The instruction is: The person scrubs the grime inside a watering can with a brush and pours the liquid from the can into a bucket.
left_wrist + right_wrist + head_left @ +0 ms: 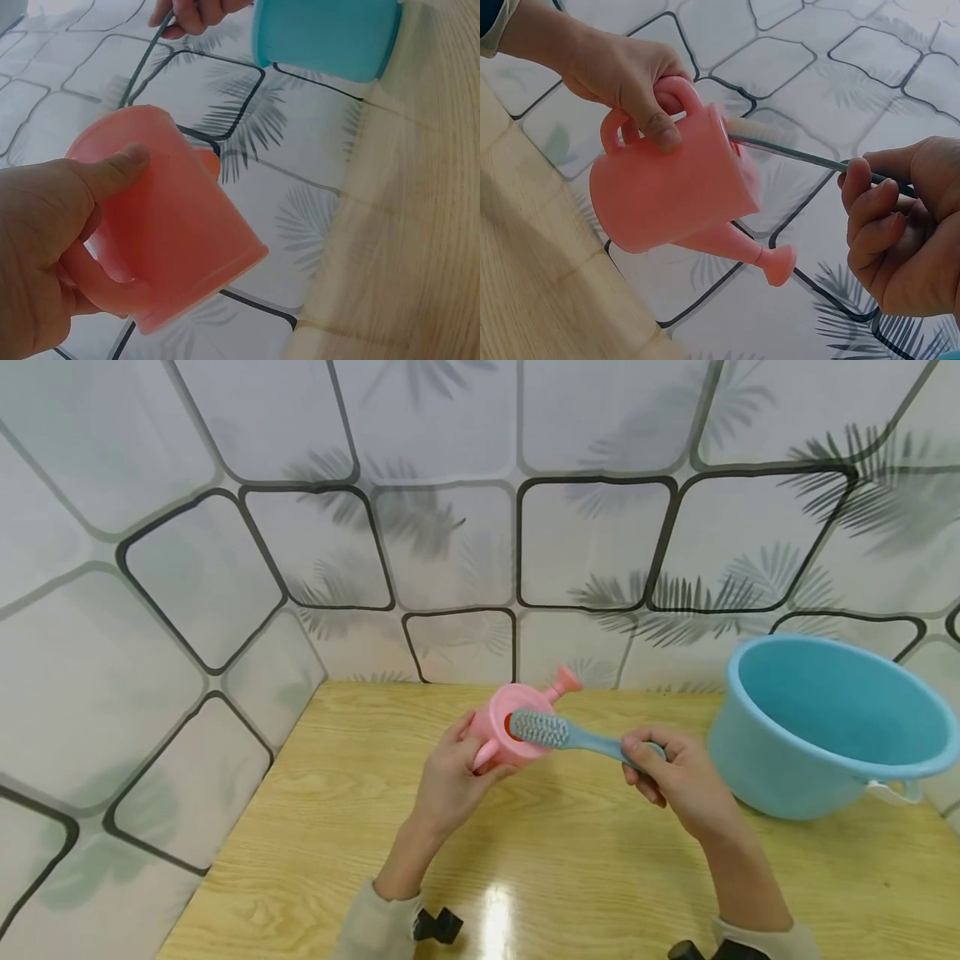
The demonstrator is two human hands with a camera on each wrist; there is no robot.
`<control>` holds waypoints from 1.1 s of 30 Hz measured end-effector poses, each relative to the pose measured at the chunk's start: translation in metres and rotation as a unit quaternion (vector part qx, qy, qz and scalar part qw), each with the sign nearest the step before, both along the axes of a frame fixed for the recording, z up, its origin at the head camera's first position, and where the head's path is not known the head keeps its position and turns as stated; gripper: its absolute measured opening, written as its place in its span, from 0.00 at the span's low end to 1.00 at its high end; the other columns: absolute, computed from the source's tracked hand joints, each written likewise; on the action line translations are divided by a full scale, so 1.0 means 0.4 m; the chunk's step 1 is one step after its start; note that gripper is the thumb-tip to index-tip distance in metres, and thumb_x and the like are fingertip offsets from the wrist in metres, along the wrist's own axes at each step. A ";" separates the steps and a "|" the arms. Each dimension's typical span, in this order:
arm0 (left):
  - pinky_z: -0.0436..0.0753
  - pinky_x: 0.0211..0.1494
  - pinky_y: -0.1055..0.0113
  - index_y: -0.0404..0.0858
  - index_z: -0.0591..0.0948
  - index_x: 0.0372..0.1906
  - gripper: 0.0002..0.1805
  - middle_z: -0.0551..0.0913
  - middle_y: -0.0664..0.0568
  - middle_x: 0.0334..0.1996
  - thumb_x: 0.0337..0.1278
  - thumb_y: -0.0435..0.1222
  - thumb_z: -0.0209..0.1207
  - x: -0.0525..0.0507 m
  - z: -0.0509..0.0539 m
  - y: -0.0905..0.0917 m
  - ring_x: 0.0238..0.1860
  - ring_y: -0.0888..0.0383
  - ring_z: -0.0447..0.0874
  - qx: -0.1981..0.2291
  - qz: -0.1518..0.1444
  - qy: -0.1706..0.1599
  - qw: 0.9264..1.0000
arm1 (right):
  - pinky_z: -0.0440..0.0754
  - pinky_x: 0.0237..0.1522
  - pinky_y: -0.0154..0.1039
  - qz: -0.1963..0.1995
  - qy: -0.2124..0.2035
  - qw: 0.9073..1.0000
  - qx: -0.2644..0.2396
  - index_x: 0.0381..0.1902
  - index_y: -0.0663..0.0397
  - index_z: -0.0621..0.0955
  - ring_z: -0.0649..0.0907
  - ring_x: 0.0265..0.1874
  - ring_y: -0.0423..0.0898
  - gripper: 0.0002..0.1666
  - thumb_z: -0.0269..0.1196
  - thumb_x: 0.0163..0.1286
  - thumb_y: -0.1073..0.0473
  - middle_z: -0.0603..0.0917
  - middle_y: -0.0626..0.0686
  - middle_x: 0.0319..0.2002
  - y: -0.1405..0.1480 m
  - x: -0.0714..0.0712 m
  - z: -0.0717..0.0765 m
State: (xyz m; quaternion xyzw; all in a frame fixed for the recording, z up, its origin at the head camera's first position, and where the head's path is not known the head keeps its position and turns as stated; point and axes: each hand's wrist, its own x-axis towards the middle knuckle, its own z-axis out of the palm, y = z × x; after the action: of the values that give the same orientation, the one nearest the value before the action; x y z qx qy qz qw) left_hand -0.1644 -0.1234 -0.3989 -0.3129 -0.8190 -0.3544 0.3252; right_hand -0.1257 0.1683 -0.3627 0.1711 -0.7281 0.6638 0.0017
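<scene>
A pink toy watering can (pixel 495 713) is gripped by its handle in my left hand (pixel 447 777), the thumb lying along its side in the left wrist view. The can is tilted, its spout (pixel 780 264) pointing away from the hand. My right hand (pixel 678 772) pinches the end of a blue brush handle (pixel 596 742). The brush head (pixel 538 728), pale bristles facing up in the head view, lies over the can's top opening, where a bit of red shows. Whether the brush touches the rim I cannot tell.
A large light blue bucket (pixel 795 768) with a white handle clip stands on the right of the wooden table (pixel 315 827). Behind and to the left rises a wall (pixel 450 547) patterned with dark outlines and leaves.
</scene>
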 end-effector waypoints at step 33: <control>0.74 0.68 0.53 0.39 0.71 0.21 0.25 0.84 0.51 0.23 0.33 0.39 0.80 -0.005 -0.002 0.004 0.53 0.40 0.83 -0.056 -0.051 0.093 0.993 | 0.80 0.16 0.34 -0.165 0.080 0.983 -0.009 0.42 0.69 0.82 0.79 0.16 0.44 0.18 0.53 0.79 0.58 0.87 0.48 0.29 -0.083 0.048 0.047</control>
State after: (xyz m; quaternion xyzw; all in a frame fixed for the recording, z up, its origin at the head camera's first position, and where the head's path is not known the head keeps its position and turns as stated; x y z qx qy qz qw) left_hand -0.1664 -0.1219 -0.3995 -0.4037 -0.7867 -0.2932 0.3636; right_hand -0.1067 0.1350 -0.3437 0.1013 -0.7376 0.6453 0.1708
